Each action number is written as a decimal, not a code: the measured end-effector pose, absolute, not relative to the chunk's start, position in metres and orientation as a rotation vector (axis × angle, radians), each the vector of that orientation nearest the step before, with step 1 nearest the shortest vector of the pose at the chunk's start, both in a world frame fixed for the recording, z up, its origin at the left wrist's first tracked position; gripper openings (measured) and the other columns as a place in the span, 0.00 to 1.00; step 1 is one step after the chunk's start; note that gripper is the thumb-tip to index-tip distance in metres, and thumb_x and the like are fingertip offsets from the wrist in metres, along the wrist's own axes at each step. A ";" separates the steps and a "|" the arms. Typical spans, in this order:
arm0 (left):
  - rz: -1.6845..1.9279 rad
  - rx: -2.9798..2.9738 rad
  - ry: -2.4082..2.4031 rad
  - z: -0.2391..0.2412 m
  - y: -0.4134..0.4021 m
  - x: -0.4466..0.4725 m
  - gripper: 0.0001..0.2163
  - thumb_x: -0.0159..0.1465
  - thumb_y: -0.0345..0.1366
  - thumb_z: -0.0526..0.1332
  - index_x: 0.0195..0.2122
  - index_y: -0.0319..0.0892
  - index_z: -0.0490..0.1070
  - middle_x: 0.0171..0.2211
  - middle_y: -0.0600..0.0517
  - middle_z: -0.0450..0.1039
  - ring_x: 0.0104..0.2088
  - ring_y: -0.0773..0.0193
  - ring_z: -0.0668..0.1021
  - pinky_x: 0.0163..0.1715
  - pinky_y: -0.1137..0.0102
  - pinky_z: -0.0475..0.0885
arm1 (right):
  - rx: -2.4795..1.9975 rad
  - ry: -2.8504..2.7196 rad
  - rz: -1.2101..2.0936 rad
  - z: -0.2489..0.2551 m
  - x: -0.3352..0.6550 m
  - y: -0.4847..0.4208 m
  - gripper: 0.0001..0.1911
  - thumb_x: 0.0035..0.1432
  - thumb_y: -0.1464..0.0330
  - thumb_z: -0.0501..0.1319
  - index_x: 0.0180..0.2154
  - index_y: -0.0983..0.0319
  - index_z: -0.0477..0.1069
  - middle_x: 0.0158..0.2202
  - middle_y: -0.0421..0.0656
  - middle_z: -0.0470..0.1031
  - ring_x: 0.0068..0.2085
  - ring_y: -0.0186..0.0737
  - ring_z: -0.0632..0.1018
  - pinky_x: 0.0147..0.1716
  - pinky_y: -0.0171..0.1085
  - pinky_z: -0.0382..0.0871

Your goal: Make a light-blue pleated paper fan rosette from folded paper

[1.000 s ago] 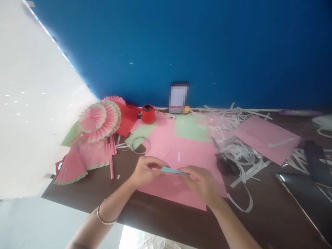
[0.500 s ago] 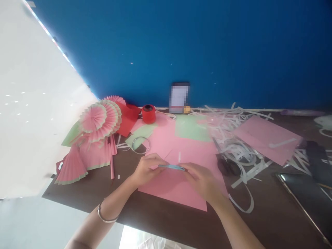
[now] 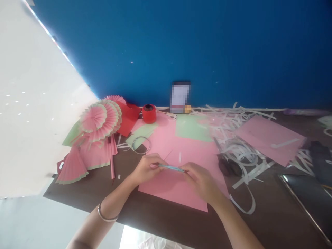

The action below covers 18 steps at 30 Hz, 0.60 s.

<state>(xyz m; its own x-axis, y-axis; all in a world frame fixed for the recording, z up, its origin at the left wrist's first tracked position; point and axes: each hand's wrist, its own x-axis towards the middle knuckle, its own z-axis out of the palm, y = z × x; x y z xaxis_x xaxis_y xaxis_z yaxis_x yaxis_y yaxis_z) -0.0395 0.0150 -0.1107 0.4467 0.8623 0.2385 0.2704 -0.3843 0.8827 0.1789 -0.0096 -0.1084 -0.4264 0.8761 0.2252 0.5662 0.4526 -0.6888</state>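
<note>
Blue strip [image 3: 172, 168] is held over the big pink sheet [image 3: 176, 193]: your left hand [image 3: 147, 169] is pinched on one end, your right hand [image 3: 201, 178] on the other. It may be folded paper, but blur makes that hard to tell. Left of the sheet you have paper fans [image 3: 93, 118], by its left edge a ring [image 3: 150, 145], and to its right white strips [image 3: 238, 154].

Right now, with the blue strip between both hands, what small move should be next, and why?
Probably slide the right hand inward along the light-blue strip, pinching it, since that hand and the left hand grip its ends, leaving its middle uncovered.
</note>
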 end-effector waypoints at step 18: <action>0.857 1.699 1.024 -0.117 0.026 -0.043 0.09 0.57 0.38 0.61 0.37 0.41 0.72 0.36 0.48 0.71 0.36 0.65 0.74 0.38 0.71 0.69 | -1.407 -2.295 0.335 -0.101 0.169 -0.013 0.18 0.62 0.69 0.47 0.21 0.61 0.63 0.17 0.38 0.67 0.20 0.33 0.65 0.25 0.34 0.55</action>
